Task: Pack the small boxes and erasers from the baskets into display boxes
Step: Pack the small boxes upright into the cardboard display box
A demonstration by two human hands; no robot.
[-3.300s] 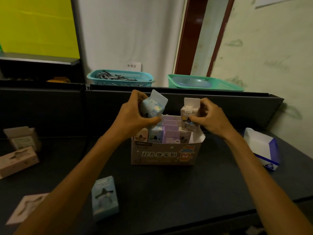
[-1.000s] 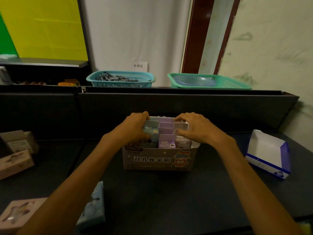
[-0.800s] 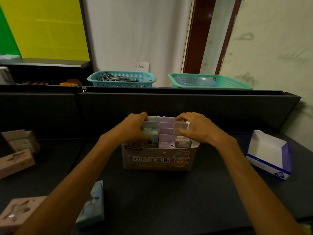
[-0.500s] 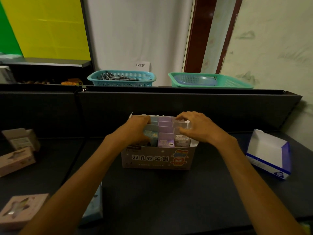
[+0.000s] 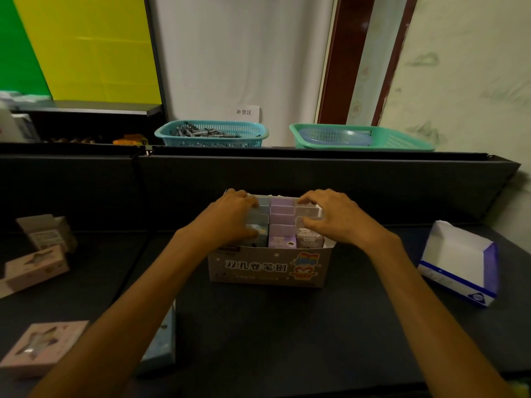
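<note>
Left hand [image 5: 230, 218] and right hand [image 5: 334, 218] reached forward, palms down, fingers bent

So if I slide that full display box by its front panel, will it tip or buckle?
Probably it slides flat: the display box sits low and wide on the dark table. Packed rows of small boxes likely add weight and brace its walls. The thin cardboard front may flex slightly.

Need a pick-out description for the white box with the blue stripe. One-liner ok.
Start at the display box in the middle of the dark table, under both hands. Look to its right, near the table's right edge: the white box lies there alone, open, with a blue stripe. The other loose boxes are pink or pale blue and lie on the left.
</note>
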